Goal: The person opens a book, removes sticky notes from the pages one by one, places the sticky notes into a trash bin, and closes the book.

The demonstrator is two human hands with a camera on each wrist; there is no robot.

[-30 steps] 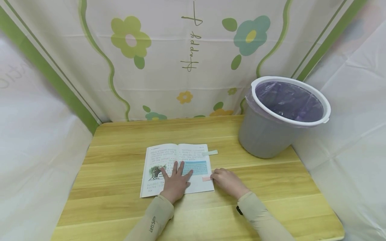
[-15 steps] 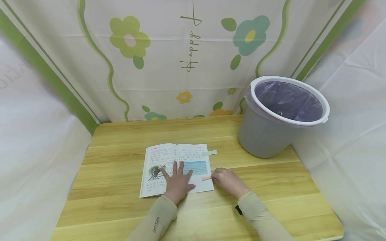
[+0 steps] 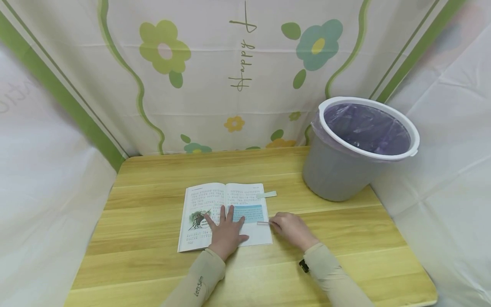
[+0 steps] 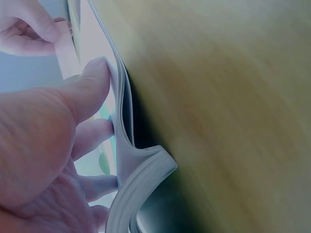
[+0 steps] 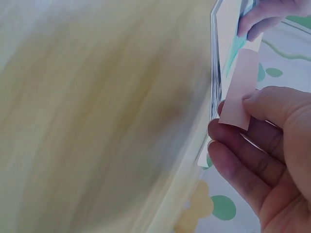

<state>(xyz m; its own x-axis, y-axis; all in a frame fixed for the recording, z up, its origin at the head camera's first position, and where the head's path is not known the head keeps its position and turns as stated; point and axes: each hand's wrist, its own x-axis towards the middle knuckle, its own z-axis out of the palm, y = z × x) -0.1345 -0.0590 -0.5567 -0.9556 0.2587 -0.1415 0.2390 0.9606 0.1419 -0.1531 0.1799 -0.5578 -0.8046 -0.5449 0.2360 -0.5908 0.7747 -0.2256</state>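
Observation:
An open book [image 3: 205, 194] with printed text, an insect picture and a blue text box lies on the wooden table. My left hand [image 3: 225, 235] rests on it with spread fingers, near the centre fold. At the book's right edge, my right hand [image 3: 292, 230] pinches a pink sticky tab [image 5: 239, 90] between thumb and fingers. In the head view this tab appears nearly edge-on over the right page; its free end points toward the page. A pale green sticky tab [image 3: 270, 194] sticks out from the right page higher up.
A grey trash bin [image 3: 331, 170] with a white rim and purple liner stands at the table's back right. The wooden table [image 3: 149, 226] extends around the book. Behind it hangs a flower-patterned curtain [image 3: 207, 85], with pale cloth at both sides.
The pink tab has turned from lying flat on the page to nearly edge-on, and my right hand has risen slightly with it. My left hand shifted a little right, then stayed still.

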